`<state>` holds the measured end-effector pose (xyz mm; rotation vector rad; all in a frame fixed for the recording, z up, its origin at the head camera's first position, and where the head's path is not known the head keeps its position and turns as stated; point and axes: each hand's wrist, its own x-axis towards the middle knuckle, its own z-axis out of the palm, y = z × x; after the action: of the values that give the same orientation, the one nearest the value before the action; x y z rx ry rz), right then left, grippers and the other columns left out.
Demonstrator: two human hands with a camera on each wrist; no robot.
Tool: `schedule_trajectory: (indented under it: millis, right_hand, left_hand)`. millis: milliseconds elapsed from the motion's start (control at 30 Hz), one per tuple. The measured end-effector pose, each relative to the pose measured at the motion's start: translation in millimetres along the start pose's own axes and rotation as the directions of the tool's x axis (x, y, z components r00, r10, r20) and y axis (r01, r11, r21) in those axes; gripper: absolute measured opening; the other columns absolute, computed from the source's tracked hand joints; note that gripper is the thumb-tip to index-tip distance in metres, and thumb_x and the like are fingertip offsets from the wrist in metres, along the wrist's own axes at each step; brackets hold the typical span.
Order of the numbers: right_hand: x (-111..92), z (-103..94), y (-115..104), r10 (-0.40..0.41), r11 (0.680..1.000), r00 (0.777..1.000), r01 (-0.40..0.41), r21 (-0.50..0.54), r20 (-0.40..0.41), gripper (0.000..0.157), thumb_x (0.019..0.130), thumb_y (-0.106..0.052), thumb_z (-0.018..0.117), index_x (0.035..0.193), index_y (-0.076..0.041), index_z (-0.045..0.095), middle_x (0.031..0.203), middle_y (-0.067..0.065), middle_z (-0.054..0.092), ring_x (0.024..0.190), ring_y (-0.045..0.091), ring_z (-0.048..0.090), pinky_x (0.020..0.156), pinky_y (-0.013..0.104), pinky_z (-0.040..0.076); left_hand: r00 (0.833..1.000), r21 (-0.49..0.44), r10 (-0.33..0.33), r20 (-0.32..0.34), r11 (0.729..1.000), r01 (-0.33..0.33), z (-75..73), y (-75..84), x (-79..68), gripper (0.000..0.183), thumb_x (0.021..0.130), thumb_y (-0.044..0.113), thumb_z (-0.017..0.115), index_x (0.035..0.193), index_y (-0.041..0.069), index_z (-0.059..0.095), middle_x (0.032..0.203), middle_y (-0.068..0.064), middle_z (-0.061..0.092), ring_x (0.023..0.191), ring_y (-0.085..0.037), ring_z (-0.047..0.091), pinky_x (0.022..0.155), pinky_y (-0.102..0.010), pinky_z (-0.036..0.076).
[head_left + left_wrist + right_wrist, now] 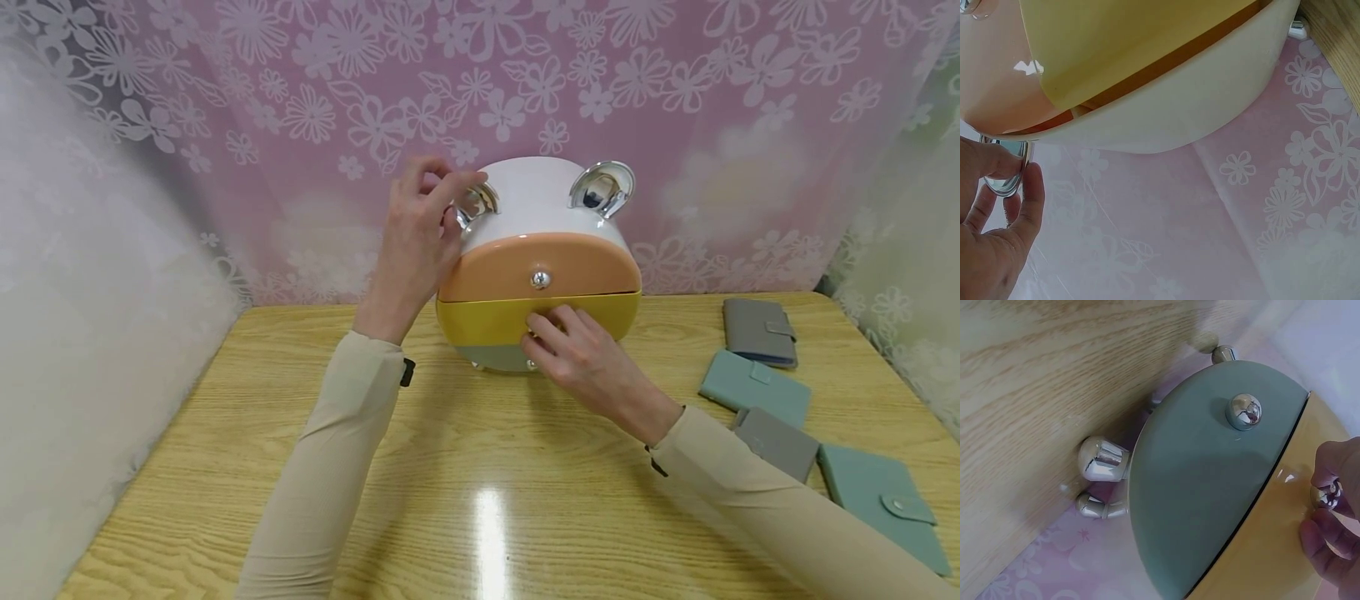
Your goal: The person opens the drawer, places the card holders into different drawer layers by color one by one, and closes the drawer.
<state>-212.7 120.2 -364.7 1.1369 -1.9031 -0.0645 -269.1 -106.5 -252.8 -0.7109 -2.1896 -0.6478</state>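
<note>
A round drawer box (532,190) with a white shell stands on the table, fronted by an orange drawer (487,267), a yellow drawer (480,321) and a grey-green drawer (1191,469). My left hand (415,237) grips the box's left silver ear (1004,186), thumb on one side and fingers on the other. At the front, my right hand (588,362) pinches the silver knob (1326,496) of the yellow drawer between thumb and fingers. In the left wrist view a narrow gap shows between the yellow front and the white shell.
To the right lie a grey-brown wallet (759,331), a teal wallet (750,385), a grey wallet (776,443) and a teal notebook-like wallet with a snap strap (877,492). Behind the box hangs a pink flowered curtain (360,92). The wooden table (420,500) extends in front.
</note>
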Motion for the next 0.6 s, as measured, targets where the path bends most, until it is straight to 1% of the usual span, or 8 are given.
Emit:
schedule_trajectory:
  millis: [133,367,600]
  right_hand:
    - [-0.2,0.3,-0.1,0.002,1.000,1.000,-0.002,-0.008,-0.008,0.039,0.111,-0.006,0.033,0.096,-0.002,0.069,0.105,0.014,0.065,0.088,0.033,0.060,0.074,0.038,0.055]
    - [-0.4,0.6,0.2,0.016,1.000,1.000,-0.016,0.000,-0.003,0.028,0.108,-0.002,0.040,0.102,-0.001,0.068,0.105,0.015,0.063,0.086,0.032,0.059,0.074,0.038,0.055]
    - [0.7,0.9,-1.1,0.036,0.999,0.999,-0.036,-0.016,0.002,0.031,0.109,-0.002,0.037,0.100,0.001,0.066,0.103,0.015,0.062,0.085,0.032,0.057,0.075,0.037,0.055]
  left_hand:
    - [1.000,0.002,0.005,-0.001,1.000,-0.005,-0.4,0.3,-0.3,0.042,0.095,-0.005,0.056,0.127,0.018,0.070,0.123,-0.014,0.053,0.109,-0.031,0.057,0.102,-0.040,0.048]
    - [1.000,0.011,-0.010,0.012,1.000,0.010,-0.9,0.5,-0.6,0.042,0.096,-0.004,0.056,0.128,0.019,0.070,0.123,-0.013,0.053,0.110,-0.031,0.057,0.103,-0.040,0.047]
    - [1.000,0.004,-0.011,0.011,1.000,0.011,-0.5,0.6,-0.6,0.043,0.096,-0.005,0.055,0.128,0.019,0.070,0.123,-0.013,0.052,0.108,-0.030,0.057,0.104,-0.041,0.044]
